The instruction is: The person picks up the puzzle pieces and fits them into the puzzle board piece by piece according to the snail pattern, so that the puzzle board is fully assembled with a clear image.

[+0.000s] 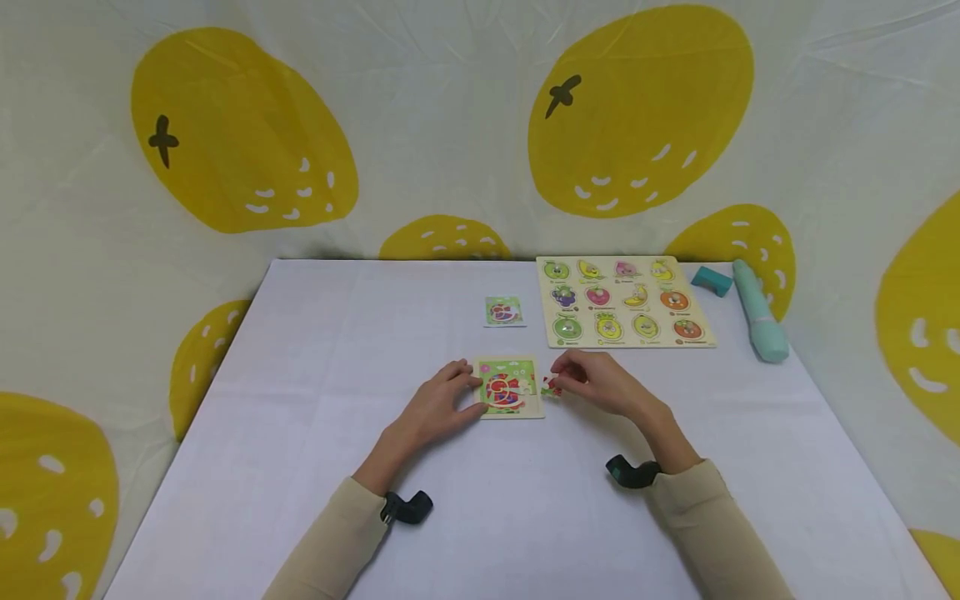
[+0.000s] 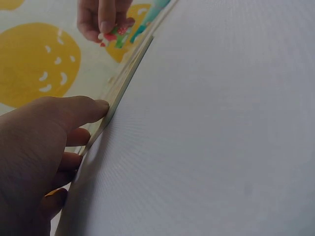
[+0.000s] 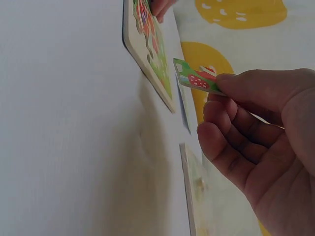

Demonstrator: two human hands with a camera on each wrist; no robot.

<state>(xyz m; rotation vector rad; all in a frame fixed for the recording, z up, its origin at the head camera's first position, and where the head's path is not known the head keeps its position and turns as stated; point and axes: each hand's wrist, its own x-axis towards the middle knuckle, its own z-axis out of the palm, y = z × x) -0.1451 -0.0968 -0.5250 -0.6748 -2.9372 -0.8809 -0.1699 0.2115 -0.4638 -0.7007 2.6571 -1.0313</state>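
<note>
A small wooden jigsaw puzzle board point(image 1: 531, 412) lies on the table, its picture a red, spiral-shelled animal on green. My left hand point(image 1: 437, 404) holds this board by its left side, thumb near the lower corner and fingers higher up. In the left wrist view the left thumb point(image 2: 93, 111) touches the board's edge. Just right of the board, my right hand point(image 1: 600, 382) pinches a puzzle piece point(image 3: 199, 79) between thumb and fingers. The piece is flat, green and red, with a white-dotted red patch. It is apart from the board, raised above the table.
Behind the board lies a small picture card point(image 1: 504, 312) with a similar snail-like picture. A larger fruit puzzle board point(image 1: 617, 302) sits at the back right. Beside it are a teal block-like piece point(image 1: 712, 282) and a mint-green rod-shaped object point(image 1: 759, 312) near the table's right edge.
</note>
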